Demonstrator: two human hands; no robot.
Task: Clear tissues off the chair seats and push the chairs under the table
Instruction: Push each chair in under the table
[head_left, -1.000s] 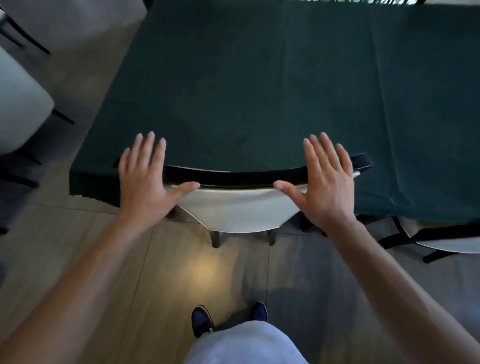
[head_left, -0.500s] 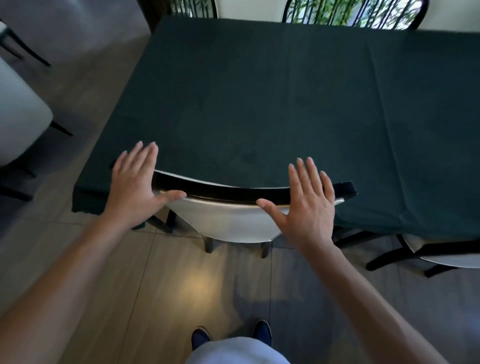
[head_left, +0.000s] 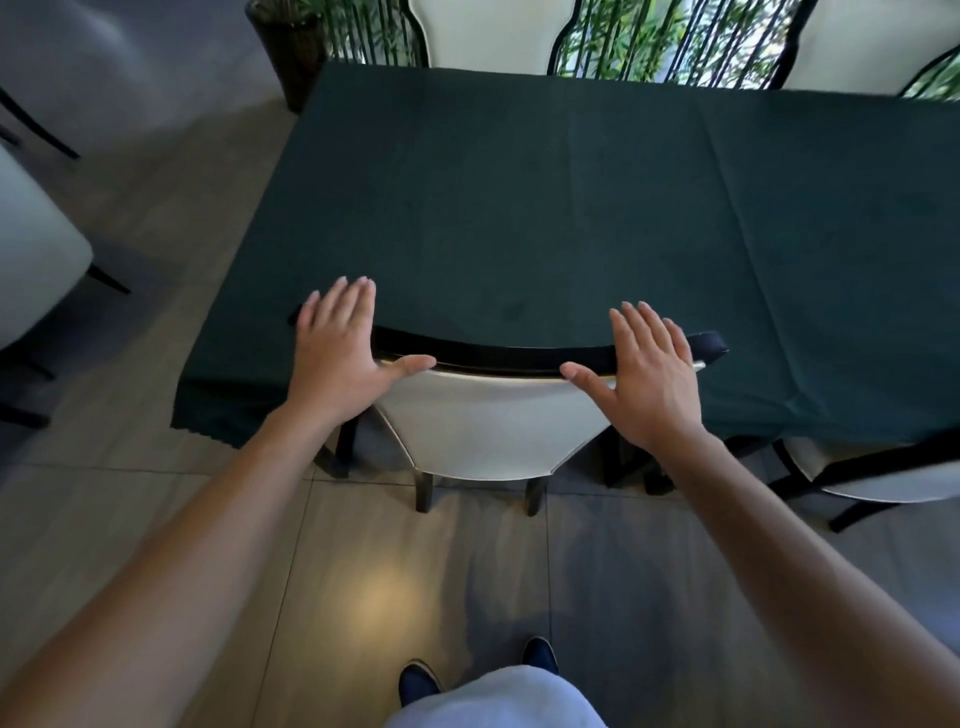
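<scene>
Chair (head_left: 493, 431) stands pushed in against the table (head_left: 519, 208), its seat hidden beneath the green cloth. Left hand (head_left: 337, 358) and right hand (head_left: 649, 384) lie over the top rail, fingers straight, gripping nothing. Second chair (head_left: 883, 473) tucked alongside.

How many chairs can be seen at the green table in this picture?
4. One under both hands, one at the near right edge, and two backs across the table. Others may lie outside the frame.
</scene>
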